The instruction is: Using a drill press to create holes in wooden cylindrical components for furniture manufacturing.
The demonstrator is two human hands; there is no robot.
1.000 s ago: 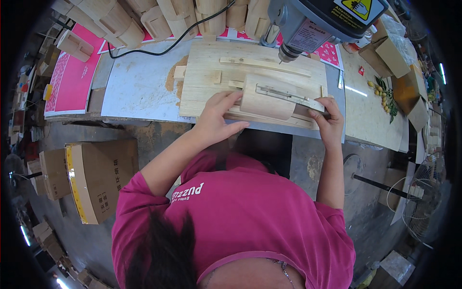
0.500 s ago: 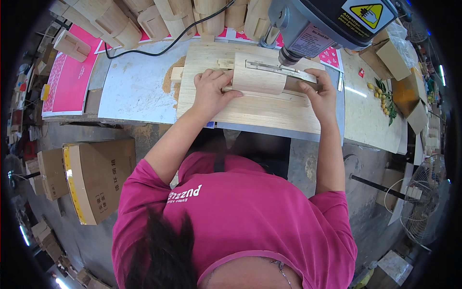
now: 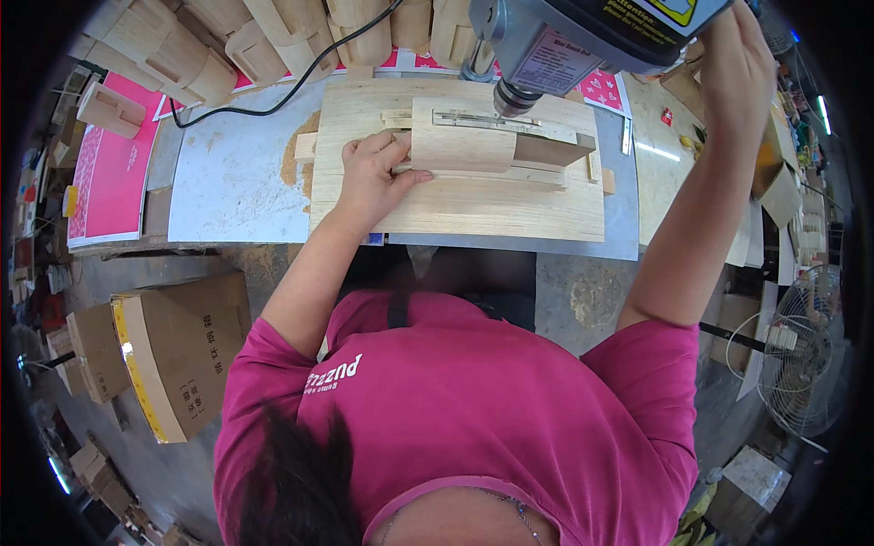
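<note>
My left hand (image 3: 373, 177) grips the left end of a pale, rounded wooden block (image 3: 462, 148), its thumb stretched along the front edge. The block lies on a flat wooden board (image 3: 473, 207), between thin wooden strips. A slotted, light-coloured strip (image 3: 492, 121) lies along the block's top, and a brown cut face shows at its right. Just above this strip hangs the chuck (image 3: 515, 96) of a grey bench drill (image 3: 555, 45). Raised at the upper right, my right hand (image 3: 739, 64) is beside the drill head; its fingertips are hidden, so its hold cannot be made out.
Several hollowed wooden pieces (image 3: 282, 36) stand at the back left, with a black cable (image 3: 314, 68) in front. One wooden piece (image 3: 111, 109) sits on pink printed sheets (image 3: 109, 177). Sawdust lies on the bench. Cardboard boxes (image 3: 187, 355) stand left, a fan (image 3: 806, 350) right.
My right hand has left the right end of the wooden block and risen to the drill's right side. My left hand stays on the block. The whole view has shifted slightly.
</note>
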